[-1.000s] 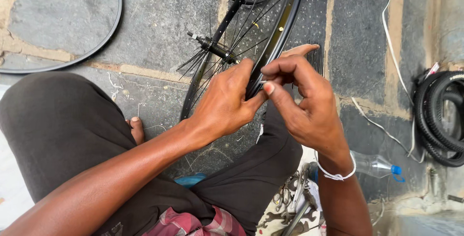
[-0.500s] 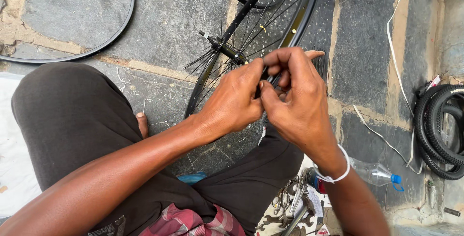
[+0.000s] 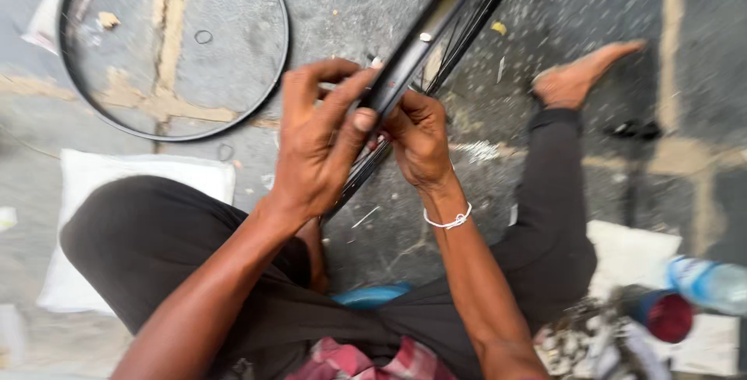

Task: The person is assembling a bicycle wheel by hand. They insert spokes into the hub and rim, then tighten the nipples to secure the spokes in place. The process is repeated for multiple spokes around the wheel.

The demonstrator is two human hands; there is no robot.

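Head view: I look straight down at my two hands, my legs and the stone floor.
Left hand [image 3: 315,143]: my grip is clenched on the black bicycle rim [image 3: 412,61], fingers curled over its upper face, thumb pressing near the edge.
Right hand [image 3: 420,143]: also closed on the same rim from the other side, just beside my left hand; the fingertips are hidden behind the rim, so I cannot tell what they pinch. A white band [image 3: 449,220] sits on that wrist.
Rim: it slants from between my hands up toward the top edge of the floor, held off the ground, spokes [image 3: 459,45] fanning out beneath it.
Loose hoop [image 3: 175,49]: a second thin black ring lies flat on the floor near the top left corner, well apart from my hands.
White cushion [image 3: 140,193]: on the floor under my left thigh.
Legs: dark trousers [image 3: 156,248]; my bare right foot [image 3: 580,77] rests toward the right side of the floor.
Bottle [image 3: 708,283]: clear plastic, lying at the right edge, next to a blurred red-ended thing [image 3: 661,314].
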